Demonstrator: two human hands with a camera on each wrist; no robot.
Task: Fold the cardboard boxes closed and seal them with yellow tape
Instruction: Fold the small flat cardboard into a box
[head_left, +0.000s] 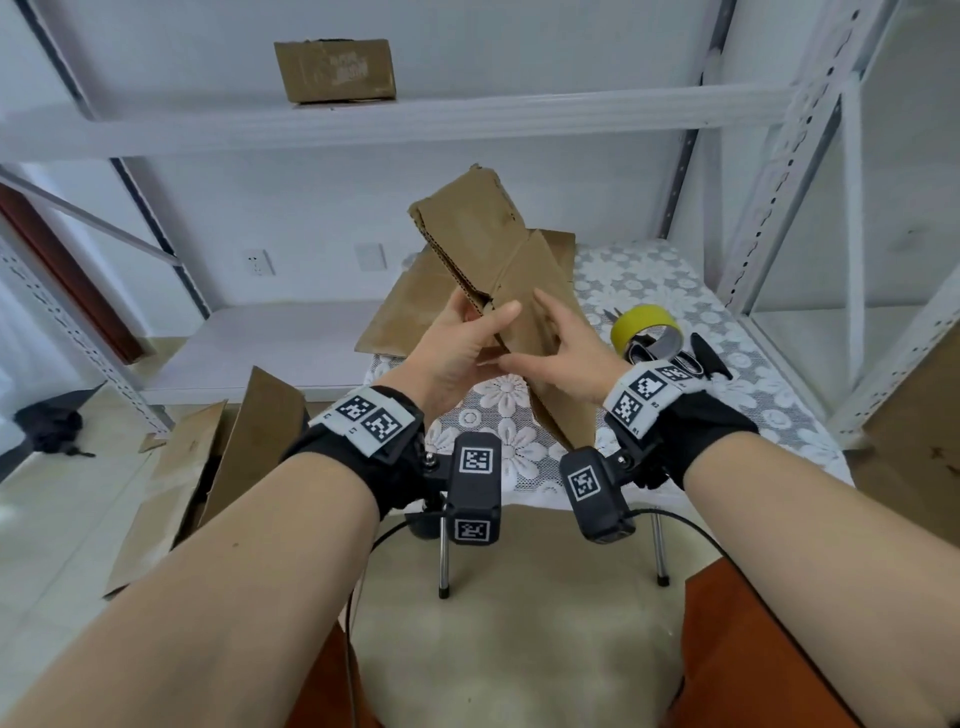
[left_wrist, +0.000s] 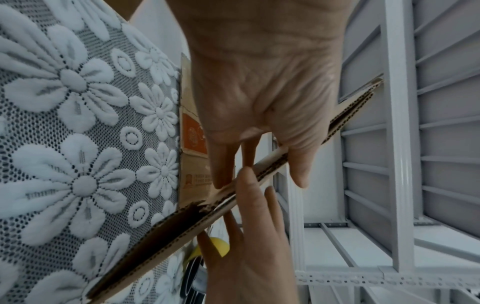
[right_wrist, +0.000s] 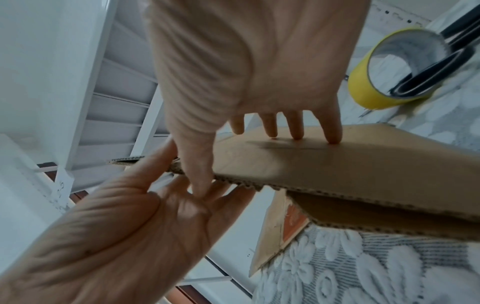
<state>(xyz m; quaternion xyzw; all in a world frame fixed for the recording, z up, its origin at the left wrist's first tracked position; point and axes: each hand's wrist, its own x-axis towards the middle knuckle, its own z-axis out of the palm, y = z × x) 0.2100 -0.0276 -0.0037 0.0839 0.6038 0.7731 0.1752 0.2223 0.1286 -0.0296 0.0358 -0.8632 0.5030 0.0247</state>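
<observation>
Forearms reach forward: my left hand pinches the flattened cardboard box, tilted above the table; my right hand presses straight fingers on it, near the yellow tape.

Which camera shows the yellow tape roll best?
The right wrist view: the yellow tape roll is close, large and nearly whole, if slightly blurred. The head view shows the roll smaller; the left wrist view, only a sliver behind the right hand.
</observation>
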